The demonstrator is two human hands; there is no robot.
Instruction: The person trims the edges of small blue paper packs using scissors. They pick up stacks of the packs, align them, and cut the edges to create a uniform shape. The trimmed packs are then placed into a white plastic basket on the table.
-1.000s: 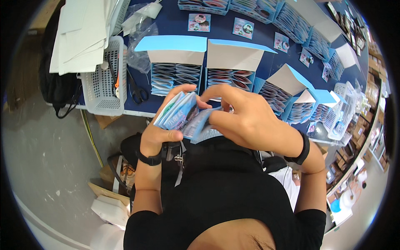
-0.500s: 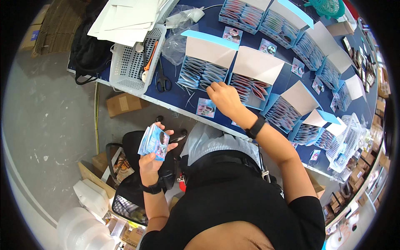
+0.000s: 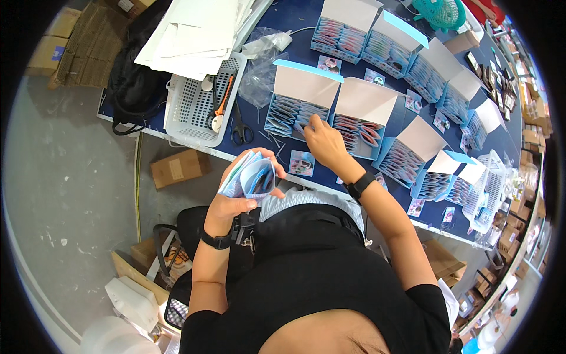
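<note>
- The left hand (image 3: 239,197) gripped a fanned stack of sachets (image 3: 250,177) near the body.
- The right hand (image 3: 321,141), fingers pinched, tucked a sachet into the open box (image 3: 298,106) farther off; seemingly mid-filling, the next pick needed one sachet separated from the stack.

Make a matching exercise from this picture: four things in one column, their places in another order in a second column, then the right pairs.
Things:
1. stack of blue packets
2. right hand
3. scissors
4. white basket

Places:
A. at the open box of packets
B. on the table's left end, under white sheets
C. in the left hand
D. flat on the blue table, right of the basket

Pairs: 1-C, 2-A, 3-D, 4-B
</note>
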